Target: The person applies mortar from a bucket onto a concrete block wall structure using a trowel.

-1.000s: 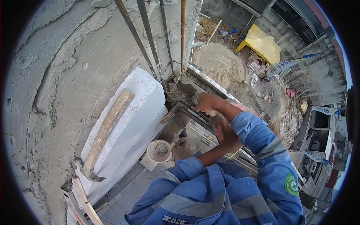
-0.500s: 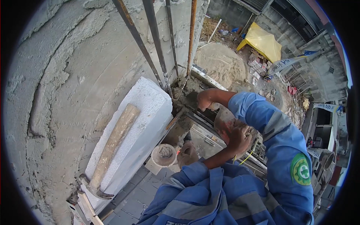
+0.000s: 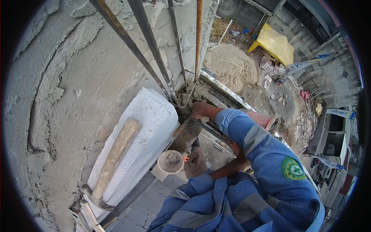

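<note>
My right hand [image 3: 199, 110] is closed beside the foot of the upright steel bars [image 3: 154, 42], over the wet mortar [image 3: 199, 92] in a narrow gap. What it grips is hidden from above. A reddish, mortar-smeared bucket [image 3: 259, 118] lies under my right sleeve, mostly covered by it. My left forearm [image 3: 228, 167] reaches across to the right towards this bucket; the sleeve hides the left hand's fingers. Left of my hands, a long white foam block [image 3: 154, 116] leans by the wall, with a wooden-handled hammer [image 3: 118, 158] lying on it.
A rough plastered wall [image 3: 77, 96] fills the left. Below stand a small round bucket [image 3: 170, 161] with grey contents and a brown, mud-coloured object [image 3: 196, 162]. Far beneath on the right are a sand heap [image 3: 232, 67], a yellow canopy [image 3: 272, 44] and banners [image 3: 307, 65].
My right hand has moved left and slightly down, from above the reddish bucket to the bars' foot. My left hand, visible on the bucket's rim before, is now behind my right sleeve.
</note>
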`<move>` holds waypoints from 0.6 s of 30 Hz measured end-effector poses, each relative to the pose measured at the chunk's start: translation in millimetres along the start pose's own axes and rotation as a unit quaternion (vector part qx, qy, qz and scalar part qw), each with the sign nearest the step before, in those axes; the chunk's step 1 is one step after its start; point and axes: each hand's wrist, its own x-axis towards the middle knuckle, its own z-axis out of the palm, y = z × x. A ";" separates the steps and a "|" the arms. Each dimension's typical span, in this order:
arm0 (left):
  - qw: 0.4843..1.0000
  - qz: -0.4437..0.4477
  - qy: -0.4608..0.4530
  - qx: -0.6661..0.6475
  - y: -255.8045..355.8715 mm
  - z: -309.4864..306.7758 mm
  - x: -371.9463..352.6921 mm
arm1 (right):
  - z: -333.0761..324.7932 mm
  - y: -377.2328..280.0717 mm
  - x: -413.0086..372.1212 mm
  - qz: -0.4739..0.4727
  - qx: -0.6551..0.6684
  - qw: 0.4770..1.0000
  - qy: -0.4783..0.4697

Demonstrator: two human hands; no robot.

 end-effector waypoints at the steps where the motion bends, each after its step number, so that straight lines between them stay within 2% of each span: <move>1: 1.000 -0.002 -0.008 0.003 1.3 -1.7 -0.4 | -10.6 -1.3 -15.3 -0.003 -0.001 1.000 -0.003; 3: 0.998 -0.029 -0.061 0.001 2.2 -4.6 0.5 | -11.5 1.0 -46.5 -0.001 0.030 0.999 -0.044; 5: 0.992 -0.063 -0.105 0.026 2.8 -10.4 1.5 | -7.6 14.1 -48.2 -0.045 -0.031 0.998 0.008; 7: 0.975 -0.112 -0.165 0.102 -1.4 -17.5 5.7 | -30.7 0.7 -71.8 -0.029 0.047 0.998 0.012; 8: 0.999 -0.030 0.016 0.042 -15.5 -1.8 1.8 | -21.6 13.8 -53.9 -0.121 -0.087 0.988 -0.025; 9: 0.980 0.051 0.191 -0.023 -25.9 18.7 -7.7 | -12.9 27.2 -35.7 -0.221 -0.209 0.952 -0.037; 10: 0.978 0.058 0.198 -0.035 -22.6 19.0 -6.7 | -24.1 16.5 -50.9 -0.266 -0.304 0.913 -0.051; 11: 0.975 0.066 0.205 -0.048 -17.1 16.8 -6.0 | -35.3 -2.4 -66.8 -0.071 -0.141 0.985 -0.072; 12: 0.976 0.084 0.203 0.001 -25.3 21.0 0.5 | -54.9 -27.5 -91.5 0.117 0.039 0.992 -0.019; 13: 0.983 0.058 0.172 0.004 -16.9 9.7 1.7 | -59.7 -30.5 -105.8 0.120 0.037 0.992 -0.019; 15: 0.994 0.006 0.109 0.016 -1.9 -11.2 4.3 | -61.1 -36.1 -132.0 0.066 -0.072 0.995 0.017; 16: 0.994 -0.006 0.087 -0.071 2.0 -23.5 10.2 | -88.9 -31.6 -164.1 0.094 -0.044 0.994 -0.029; 17: 0.985 -0.019 0.067 -0.157 3.9 -28.2 12.2 | -89.1 -16.3 -175.3 0.092 -0.046 0.994 -0.031; 18: 0.971 0.072 0.178 -0.145 -10.9 -14.6 16.5 | -86.0 1.0 -186.3 0.082 -0.008 0.997 -0.015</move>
